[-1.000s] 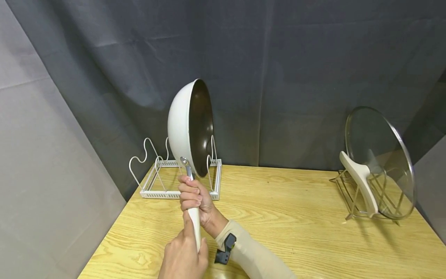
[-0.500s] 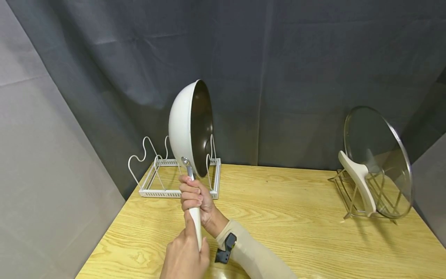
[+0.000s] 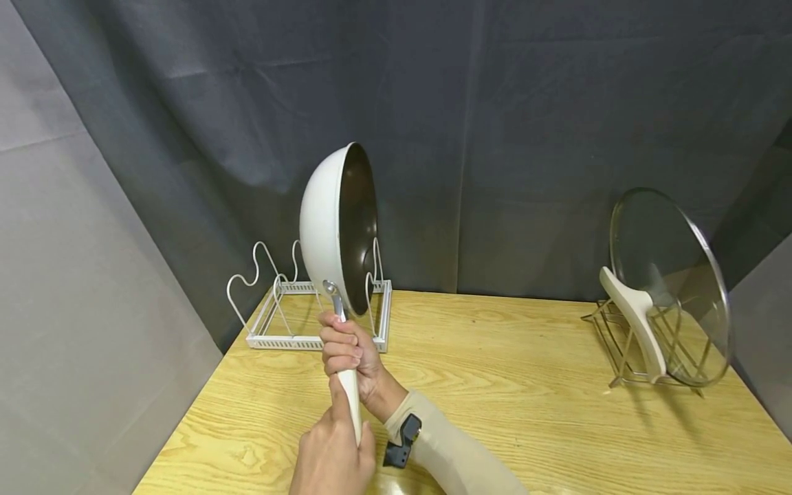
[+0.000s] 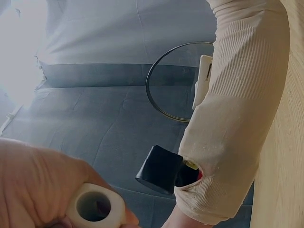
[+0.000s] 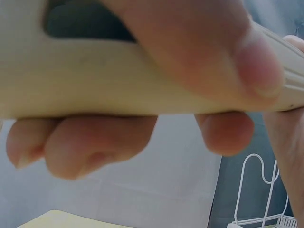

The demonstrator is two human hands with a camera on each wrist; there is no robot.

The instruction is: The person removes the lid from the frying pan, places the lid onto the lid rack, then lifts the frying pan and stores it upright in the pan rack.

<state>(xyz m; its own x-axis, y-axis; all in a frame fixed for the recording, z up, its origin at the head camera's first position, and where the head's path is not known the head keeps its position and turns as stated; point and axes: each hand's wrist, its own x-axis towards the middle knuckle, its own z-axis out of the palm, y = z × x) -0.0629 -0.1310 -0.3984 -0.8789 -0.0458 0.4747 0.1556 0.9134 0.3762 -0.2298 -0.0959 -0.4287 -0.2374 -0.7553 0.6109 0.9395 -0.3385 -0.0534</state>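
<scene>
A wok [image 3: 322, 220], white outside and dark brown inside, stands on edge in the head view, its open side facing right and its long handle [image 3: 350, 405] pointing down toward me. My right hand [image 3: 346, 350] grips the handle just below its metal joint, fingers curled round it. Lower down, my left hand [image 3: 331, 454] holds the handle's end between thumb and fingers, index finger stretched along it. The handle's hollow end [image 4: 114, 209] shows in the left wrist view. In the head view the wok overlaps a white wire rack [image 3: 278, 344] behind it.
On the right, a glass lid [image 3: 650, 227] with a cream handle [image 3: 631, 295] leans upright in a small wire stand [image 3: 619, 379]. Dark curtains [image 3: 532, 137] close off the back of the wooden table [image 3: 495, 399]. A black wrist camera [image 3: 405, 440] sits on my right sleeve.
Both hands keep their grip on the wok's handle. Wok and hands sit a few pixels farther right, while the rack and lid appear slightly farther left.
</scene>
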